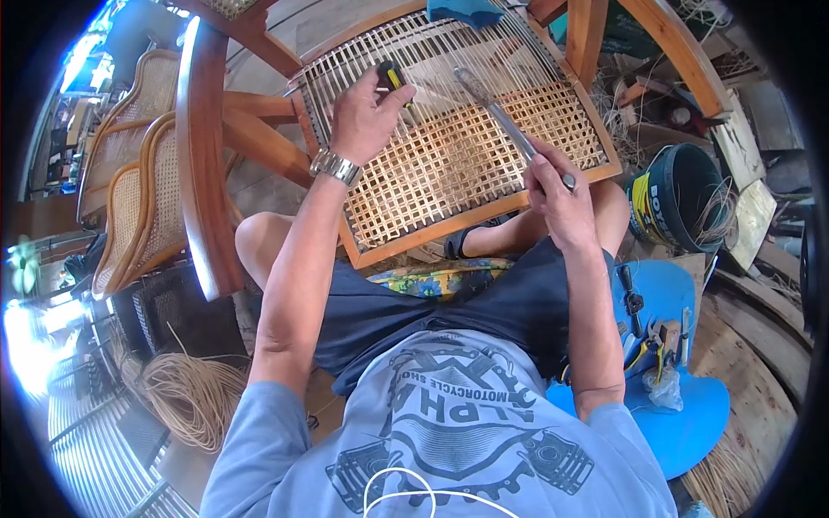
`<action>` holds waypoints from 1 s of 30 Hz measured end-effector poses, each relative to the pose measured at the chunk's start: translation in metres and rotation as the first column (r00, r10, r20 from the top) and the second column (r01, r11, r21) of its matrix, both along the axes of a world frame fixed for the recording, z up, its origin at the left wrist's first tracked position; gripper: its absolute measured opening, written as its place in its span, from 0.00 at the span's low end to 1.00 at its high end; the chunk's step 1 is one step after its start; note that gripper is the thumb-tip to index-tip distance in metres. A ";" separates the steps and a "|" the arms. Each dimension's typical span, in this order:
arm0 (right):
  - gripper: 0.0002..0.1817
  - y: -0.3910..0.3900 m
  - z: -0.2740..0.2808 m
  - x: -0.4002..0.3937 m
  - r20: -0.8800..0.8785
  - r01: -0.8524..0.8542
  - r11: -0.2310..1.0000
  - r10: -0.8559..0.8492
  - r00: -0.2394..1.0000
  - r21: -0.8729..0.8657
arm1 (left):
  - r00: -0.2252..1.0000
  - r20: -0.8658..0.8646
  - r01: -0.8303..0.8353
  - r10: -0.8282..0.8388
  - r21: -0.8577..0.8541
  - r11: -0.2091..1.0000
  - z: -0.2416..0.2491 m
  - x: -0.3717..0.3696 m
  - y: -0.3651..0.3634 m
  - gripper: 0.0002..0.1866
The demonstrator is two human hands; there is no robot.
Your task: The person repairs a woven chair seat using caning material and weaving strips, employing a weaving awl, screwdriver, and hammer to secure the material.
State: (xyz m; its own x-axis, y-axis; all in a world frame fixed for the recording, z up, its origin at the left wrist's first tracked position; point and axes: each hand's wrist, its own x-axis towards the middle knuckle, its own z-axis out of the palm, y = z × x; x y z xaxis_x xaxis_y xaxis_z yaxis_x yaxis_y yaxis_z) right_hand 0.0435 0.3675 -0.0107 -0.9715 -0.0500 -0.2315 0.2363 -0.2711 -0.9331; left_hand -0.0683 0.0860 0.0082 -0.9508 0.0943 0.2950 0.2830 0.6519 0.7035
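Honey-coloured wood frames a cane panel point(423, 181) tilted across the seated person's lap, its near part a crossed lattice and its far part mostly strands running one way. The left hand point(363, 121), a metal watch point(335, 167) at its wrist, pinches a small black-and-yellow tool point(394, 74) over those strands, its fingers narrowed around it. The right hand point(560, 197) has its fingers wrapped around the near end of a long metal tool point(509, 128), whose far end reaches over the panel, a grip that seems chosen for reach. The lap probably steadies the frame and keeps the weave within range of both hands.

At the person's right, a blue surface point(691, 436) carries yellow-handled pliers point(641, 352) and a clear plastic bag point(665, 393), likely placed there for easy reach. Beyond it stands a dark bucket point(682, 194); at the left lies a coil of cane point(186, 393).

Gripping fingers partly hide both tools, and the exact kind of each is hard to make out. Whether either touches the weave cannot be told. A blue object point(466, 10) is cut off at the top edge, while glare washes out the far left.
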 end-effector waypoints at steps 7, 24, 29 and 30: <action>0.21 -0.005 -0.001 0.009 0.015 -0.078 0.995 0.077 0.997 0.055 | 0.991 0.134 -0.002 -0.005 0.058 0.998 0.012 0.010 -0.001 0.15; 0.20 0.020 -0.006 0.027 0.063 -0.012 0.996 0.018 0.998 -0.084 | 0.979 0.199 0.055 -0.049 -0.027 0.998 0.016 0.017 0.010 0.19; 0.21 0.007 -0.011 0.033 0.032 -0.008 0.998 0.006 0.999 0.063 | 0.970 0.225 0.122 -0.093 -0.115 0.986 0.021 0.020 0.018 0.19; 0.21 0.018 -0.009 0.033 0.057 -0.138 0.987 0.133 0.989 0.080 | 0.971 0.223 0.112 -0.084 -0.115 0.987 0.020 0.019 0.017 0.19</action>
